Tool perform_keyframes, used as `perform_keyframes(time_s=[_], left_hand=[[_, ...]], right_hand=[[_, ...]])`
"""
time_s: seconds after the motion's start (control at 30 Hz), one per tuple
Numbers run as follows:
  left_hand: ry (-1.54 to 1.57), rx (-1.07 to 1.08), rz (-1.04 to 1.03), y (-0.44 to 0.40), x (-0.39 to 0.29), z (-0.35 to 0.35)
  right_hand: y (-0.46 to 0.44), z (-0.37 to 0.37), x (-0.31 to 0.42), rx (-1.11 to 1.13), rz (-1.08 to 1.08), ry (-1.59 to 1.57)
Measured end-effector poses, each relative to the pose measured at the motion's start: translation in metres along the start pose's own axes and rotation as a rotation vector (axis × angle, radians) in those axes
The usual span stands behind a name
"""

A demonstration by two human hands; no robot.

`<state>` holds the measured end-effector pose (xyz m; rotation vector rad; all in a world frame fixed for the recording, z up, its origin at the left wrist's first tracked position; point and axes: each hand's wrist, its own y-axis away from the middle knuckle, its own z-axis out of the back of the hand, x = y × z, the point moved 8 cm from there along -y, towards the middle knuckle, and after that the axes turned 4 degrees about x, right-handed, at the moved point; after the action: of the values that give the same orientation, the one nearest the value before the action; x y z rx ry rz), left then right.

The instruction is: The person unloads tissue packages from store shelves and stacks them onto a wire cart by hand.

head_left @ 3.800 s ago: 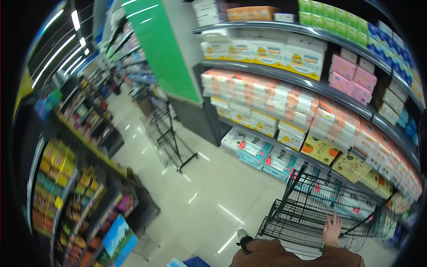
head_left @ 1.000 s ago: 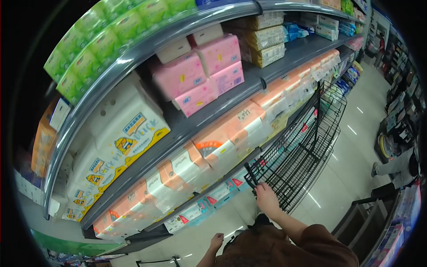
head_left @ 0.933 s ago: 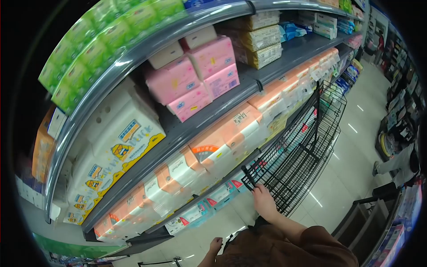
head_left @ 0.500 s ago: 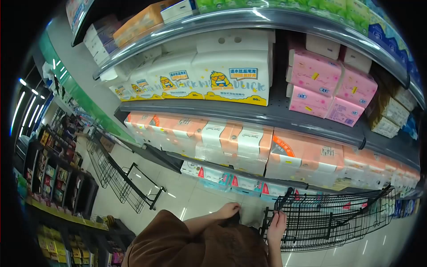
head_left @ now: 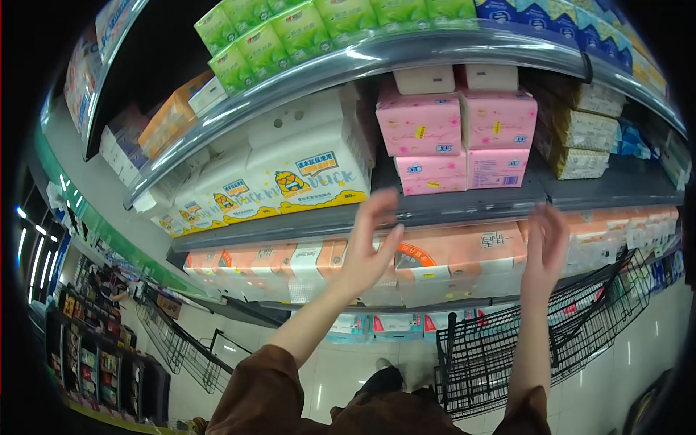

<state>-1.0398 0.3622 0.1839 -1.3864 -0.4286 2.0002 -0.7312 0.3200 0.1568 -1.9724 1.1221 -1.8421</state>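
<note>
Pink packs (head_left: pixel 429 134), brown sleeves (head_left: pixel 264 384)

Long grey shelf (head_left: pixel 464 208) with shiny rims, pale panel (head_left: pixel 88 172) edged by a green band (head_left: pixel 148 265) at its left, glossy pale floor (head_left: pixel 308 395) below it, dark racks (head_left: pixel 151 388) to its lower left, white strip lights (head_left: pixel 33 264) beyond it

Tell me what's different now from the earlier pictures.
The right hand has let go of the shopping cart and risen toward the shelf. The left hand has come up too, both now open and empty. The pink tissue packs remain stacked, and the cart still stands beside the shelving.
</note>
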Motion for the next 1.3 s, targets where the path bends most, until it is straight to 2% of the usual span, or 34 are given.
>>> perform_keyframes(time_s=[0.03,0.13,0.17,0.23,0.3,0.33,0.4,0.5,0.67,0.73,0.8,0.87,0.93,1.0,1.03,1.13,1.17,1.3], left_hand=[[-0.140,-0.047,-0.109,-0.018,-0.012,0.002],[-0.151,-0.348,-0.032,-0.053,0.000,0.010],[-0.060,-0.364,0.055,-0.065,0.013,0.012],[0.108,-0.249,0.057,-0.086,0.018,0.001],[0.190,-0.118,0.114,-0.099,0.024,-0.009],[0.229,-0.126,0.155,-0.098,0.024,-0.013],[0.311,-0.140,0.237,-0.093,0.010,-0.026],[0.386,-0.183,0.161,-0.087,0.003,-0.032],[0.319,-0.282,-0.094,-0.046,-0.041,-0.043],[0.298,-0.274,-0.136,-0.019,-0.061,-0.052],[0.297,-0.252,-0.100,0.018,-0.070,-0.072],[0.406,-0.216,0.035,0.059,-0.070,-0.103],[0.430,-0.041,0.240,0.102,-0.072,-0.132],[0.540,0.050,0.360,0.137,-0.064,-0.170],[0.491,0.223,0.284,0.148,-0.065,-0.188],[0.565,0.048,0.229,0.182,-0.061,-0.219],[0.519,0.200,0.270,0.187,-0.063,-0.229],[0.752,0.219,0.592,0.235,-0.049,-0.256]], right_hand=[[-0.024,-0.007,-0.003,-0.006,0.009,0.007],[-0.083,-0.012,-0.030,-0.051,0.106,0.175],[-0.099,-0.014,-0.039,-0.055,0.029,0.121],[-0.121,-0.021,-0.053,-0.057,-0.129,0.006],[-0.131,-0.033,-0.058,0.093,-0.180,-0.009],[-0.132,-0.038,-0.059,0.168,-0.205,-0.015],[-0.126,-0.036,-0.046,0.127,-0.194,0.071],[-0.115,-0.031,-0.020,0.105,-0.074,0.050],[-0.075,-0.010,0.026,0.030,0.185,-0.128],[-0.042,0.010,0.048,-0.014,0.177,-0.164],[-0.004,0.042,0.058,-0.070,0.165,-0.157],[0.042,0.092,0.053,-0.188,0.158,-0.203],[0.095,0.148,0.048,-0.196,0.090,-0.240],[0.135,0.187,0.049,-0.233,-0.003,-0.094],[0.153,0.203,0.050,-0.259,-0.057,0.018],[0.175,0.214,0.051,-0.252,-0.255,0.273],[0.178,0.216,0.048,-0.264,-0.329,0.346],[0.178,0.206,0.037,-0.004,-0.614,0.536]])
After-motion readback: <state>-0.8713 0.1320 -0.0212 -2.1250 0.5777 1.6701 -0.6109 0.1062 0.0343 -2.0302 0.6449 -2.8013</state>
